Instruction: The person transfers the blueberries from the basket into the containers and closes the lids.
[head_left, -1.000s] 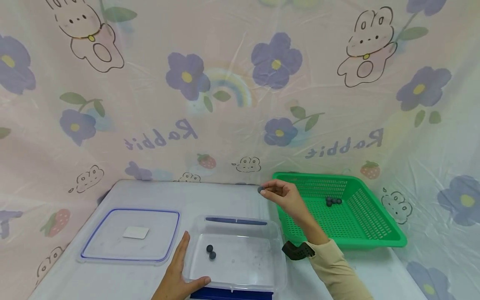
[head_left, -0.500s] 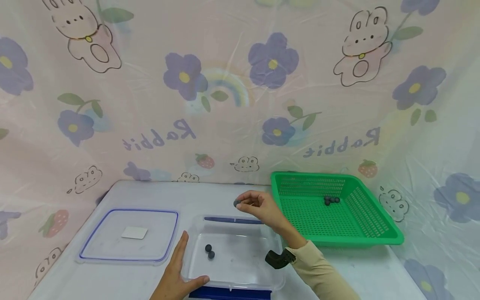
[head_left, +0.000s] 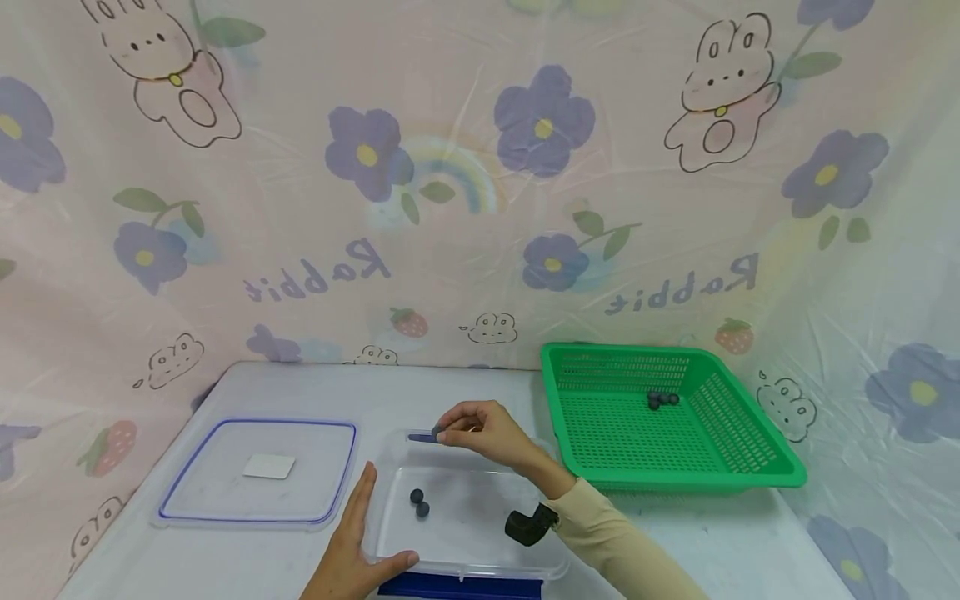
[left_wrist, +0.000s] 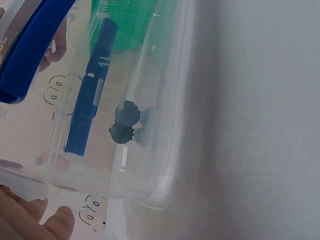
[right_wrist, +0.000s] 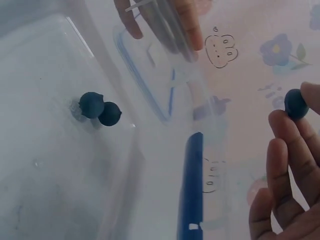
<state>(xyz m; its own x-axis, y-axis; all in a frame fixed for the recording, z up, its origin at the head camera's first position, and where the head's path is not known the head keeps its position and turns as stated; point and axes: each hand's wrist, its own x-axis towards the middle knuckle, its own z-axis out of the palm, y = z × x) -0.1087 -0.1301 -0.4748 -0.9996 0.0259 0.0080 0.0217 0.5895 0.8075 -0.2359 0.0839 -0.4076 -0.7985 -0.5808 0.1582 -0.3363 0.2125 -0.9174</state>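
A blueberry (right_wrist: 296,104) is pinched between the thumb and fingertips of my right hand (head_left: 487,435), above the far side of a clear plastic box (head_left: 465,542). Inside that box, toward its left, two blueberries (head_left: 420,503) lie side by side. My left hand (head_left: 351,542) rests against the box's left side, fingers extended along the wall and thumb at the near rim. In the left wrist view some of its fingers (left_wrist: 60,222) show at the box's corner. Dark blue clips (head_left: 459,586) sit on the near and far sides of the box.
A green perforated basket (head_left: 682,481) stands to the right, with several blueberries (head_left: 660,400) clustered near its back. On the left lies a clear lid (head_left: 315,492) with a blue seal and a white label (head_left: 269,466). A printed curtain (head_left: 450,275) hangs behind the table.
My right hand has carried the blueberry left and down, from near the basket's left edge to over the box's far rim. The left hand has stayed at the box.
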